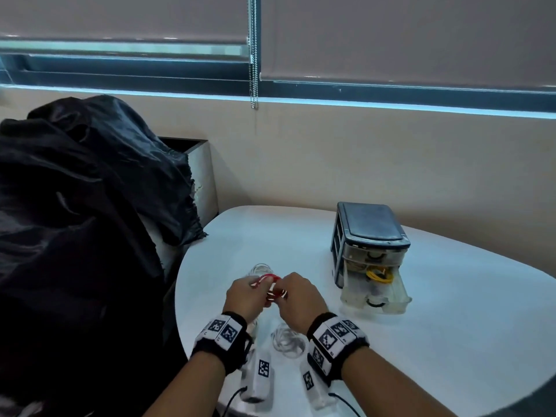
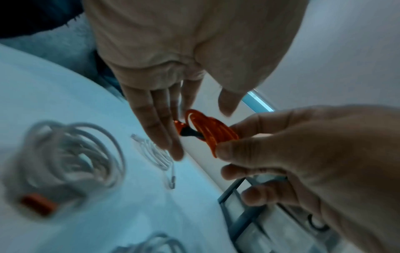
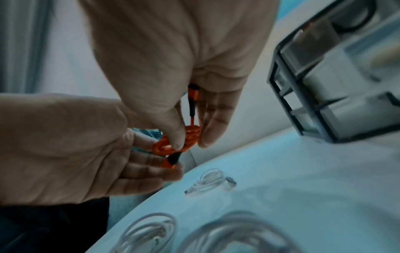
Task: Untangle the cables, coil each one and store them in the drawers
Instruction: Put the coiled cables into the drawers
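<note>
An orange cable [image 1: 270, 277], wound into a small coil, hangs above the white table [image 1: 451, 326] between both hands. My right hand [image 1: 285, 289] pinches the coil [image 3: 192, 135] between thumb and fingers. My left hand [image 1: 255, 288] has straight fingers [image 2: 151, 130]; one black-and-orange plug [image 2: 184, 129] lies against them, and the thumb stands apart. The other plug [image 3: 191, 92] points up into the right palm. The grey drawer unit [image 1: 370, 227] stands to the right. Its two lower clear drawers are pulled out. One holds a yellow cable [image 1: 379, 276], the other a black cable [image 1: 374, 303].
White coiled cables lie on the table: one beyond the hands [image 1: 262, 268], one below them [image 1: 287, 341], and a larger blurred bundle [image 2: 71, 154] beside an orange piece [image 2: 38, 204]. A black cloth [image 1: 75, 206] covers furniture at the left. The table edge curves close to my body.
</note>
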`<state>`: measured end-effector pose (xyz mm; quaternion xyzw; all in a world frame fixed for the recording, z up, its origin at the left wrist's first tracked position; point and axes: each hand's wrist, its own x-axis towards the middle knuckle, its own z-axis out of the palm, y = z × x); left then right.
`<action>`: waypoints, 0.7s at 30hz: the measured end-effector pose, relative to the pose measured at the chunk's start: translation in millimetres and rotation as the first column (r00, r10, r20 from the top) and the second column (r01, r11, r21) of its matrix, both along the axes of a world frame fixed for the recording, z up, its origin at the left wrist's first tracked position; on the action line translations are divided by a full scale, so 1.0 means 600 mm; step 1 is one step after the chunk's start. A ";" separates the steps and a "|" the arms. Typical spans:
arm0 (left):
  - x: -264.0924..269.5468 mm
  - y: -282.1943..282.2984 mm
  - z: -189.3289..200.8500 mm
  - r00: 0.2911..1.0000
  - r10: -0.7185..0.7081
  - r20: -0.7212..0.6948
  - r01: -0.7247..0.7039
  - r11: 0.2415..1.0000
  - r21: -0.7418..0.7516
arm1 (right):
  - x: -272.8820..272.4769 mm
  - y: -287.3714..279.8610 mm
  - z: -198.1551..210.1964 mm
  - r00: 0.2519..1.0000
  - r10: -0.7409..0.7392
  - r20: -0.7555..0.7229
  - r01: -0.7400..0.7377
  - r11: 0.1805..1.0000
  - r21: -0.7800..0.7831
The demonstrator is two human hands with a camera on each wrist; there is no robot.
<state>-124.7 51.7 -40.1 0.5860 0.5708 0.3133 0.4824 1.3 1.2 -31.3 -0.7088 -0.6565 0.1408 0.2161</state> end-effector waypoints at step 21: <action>0.291 -0.044 0.060 0.936 -0.160 -0.314 0.232 0.950 0.208 | 0.290 -0.076 0.051 0.639 -0.497 -0.587 0.633 0.774 0.034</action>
